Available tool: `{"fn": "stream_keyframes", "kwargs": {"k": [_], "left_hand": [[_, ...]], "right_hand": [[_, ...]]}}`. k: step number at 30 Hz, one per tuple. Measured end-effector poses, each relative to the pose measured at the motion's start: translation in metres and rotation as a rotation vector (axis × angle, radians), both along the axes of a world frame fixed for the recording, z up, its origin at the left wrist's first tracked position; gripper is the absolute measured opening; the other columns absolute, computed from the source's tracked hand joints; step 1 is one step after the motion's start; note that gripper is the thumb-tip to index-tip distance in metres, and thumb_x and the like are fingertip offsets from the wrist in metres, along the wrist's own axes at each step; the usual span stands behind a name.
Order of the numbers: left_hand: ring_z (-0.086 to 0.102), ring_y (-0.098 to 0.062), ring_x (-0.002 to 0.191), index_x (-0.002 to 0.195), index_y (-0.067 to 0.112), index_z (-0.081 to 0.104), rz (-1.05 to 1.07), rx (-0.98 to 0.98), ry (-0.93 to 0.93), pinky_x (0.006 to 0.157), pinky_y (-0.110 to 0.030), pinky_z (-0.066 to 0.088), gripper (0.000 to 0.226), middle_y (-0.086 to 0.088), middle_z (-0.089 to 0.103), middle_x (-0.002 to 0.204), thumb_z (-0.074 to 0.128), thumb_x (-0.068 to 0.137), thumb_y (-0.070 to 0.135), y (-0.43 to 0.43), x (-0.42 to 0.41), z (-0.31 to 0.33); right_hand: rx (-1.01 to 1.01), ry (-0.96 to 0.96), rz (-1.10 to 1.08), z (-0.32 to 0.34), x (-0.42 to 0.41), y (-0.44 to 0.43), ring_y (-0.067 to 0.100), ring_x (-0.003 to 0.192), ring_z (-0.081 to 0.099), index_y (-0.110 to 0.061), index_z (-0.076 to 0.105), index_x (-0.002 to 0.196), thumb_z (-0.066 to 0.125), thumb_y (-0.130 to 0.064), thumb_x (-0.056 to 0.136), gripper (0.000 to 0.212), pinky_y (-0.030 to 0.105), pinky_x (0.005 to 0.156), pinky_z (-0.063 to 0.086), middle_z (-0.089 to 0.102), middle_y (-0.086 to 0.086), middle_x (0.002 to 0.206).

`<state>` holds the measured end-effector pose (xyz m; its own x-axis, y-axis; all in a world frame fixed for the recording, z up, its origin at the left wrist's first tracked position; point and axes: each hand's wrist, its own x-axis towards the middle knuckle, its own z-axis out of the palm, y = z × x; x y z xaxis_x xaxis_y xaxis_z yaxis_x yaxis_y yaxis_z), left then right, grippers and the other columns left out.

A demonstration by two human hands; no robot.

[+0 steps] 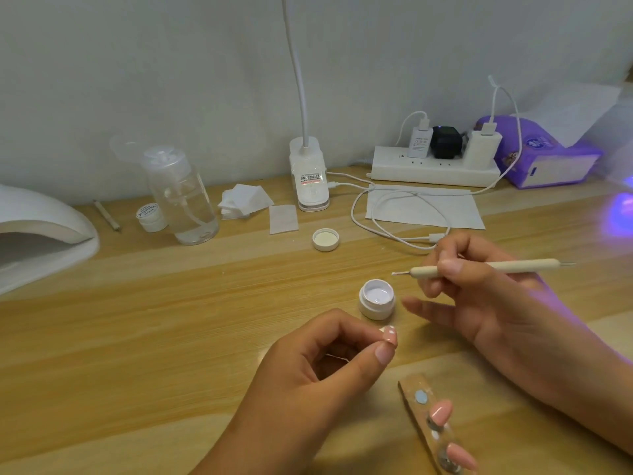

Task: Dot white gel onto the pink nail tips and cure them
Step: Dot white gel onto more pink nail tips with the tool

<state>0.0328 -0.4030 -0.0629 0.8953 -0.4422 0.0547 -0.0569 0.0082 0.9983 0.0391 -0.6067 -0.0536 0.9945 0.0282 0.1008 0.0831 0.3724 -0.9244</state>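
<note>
Nearest, at the bottom edge, a brown strip (412, 385) lies slanted on the wooden surface (171, 303). A pink nail tip (441, 411) is stuck near its middle and a second pink nail tip (460, 455) lower down.

Just left of the strip, the left hand (308, 382) is curled and its grip is narrow. Thumb and forefinger pinch a third pink nail tip (390, 335), which bears a few white dots and is held just in front of the open jar of white gel (376, 299). The jar stands upright between the two hands.

To its right, the right hand (479, 296) holds a cream dotting tool (479, 267) like a pen, grip closed round the shaft. The tool's metal point faces left, above the jar and clear of the gel.

Farther back, a white lid (325, 239) lies upturned, and a white cable (404, 217) loops over a paper sheet (445, 207).

Along the wall, from the left:
- a white nail lamp (41, 234)
- a thin wooden stick (107, 214)
- a small closed jar (150, 217)
- a clear pump bottle (181, 197)
- a pile of cotton pads (245, 200)
- a clip lamp (309, 173)
- a power strip (435, 169) with three plugs
- a purple tissue pack (548, 159)

A violet glow (623, 207) shows at the far right edge.
</note>
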Motion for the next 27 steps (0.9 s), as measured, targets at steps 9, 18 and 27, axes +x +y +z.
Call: {"fn": "stream_keyframes", "kwargs": {"k": [9,18,27], "left_hand": [[0.056,-0.002,0.067,0.08,0.028,0.074,0.021,-0.015,0.013,0.063,-0.012,0.043,0.026,0.009,0.066,0.072,0.072,0.064,0.048,-0.0005,-0.0001,0.0018],[0.055,0.001,0.063,0.077,0.028,0.074,0.021,-0.011,0.03,0.059,-0.009,0.041,0.007,0.013,0.066,0.067,0.074,0.072,0.033,-0.0022,-0.001,0.004],[0.055,0.0,0.063,0.077,0.028,0.074,0.023,-0.027,0.028,0.058,-0.01,0.041,0.021,0.011,0.066,0.068,0.072,0.064,0.045,-0.0008,-0.0009,0.0009]], "right_hand": [[0.037,-0.035,0.213,0.004,-0.0062,0.0025,0.01,0.063,0.056,-0.01,0.059,0.073,0.062,-0.014,0.072,0.005,0.041,0.077,0.058,0.052,0.006,0.068],[-0.022,-0.062,0.268,0.0007,-0.0074,0.0003,0.012,0.064,0.058,-0.01,0.058,0.073,0.062,-0.012,0.074,0.004,0.037,0.076,0.058,0.056,0.005,0.07],[-0.027,-0.08,0.288,0.0002,-0.0081,-0.0001,0.011,0.068,0.063,-0.011,0.06,0.074,0.062,-0.011,0.075,0.002,0.032,0.074,0.057,0.059,0.003,0.073]]}}
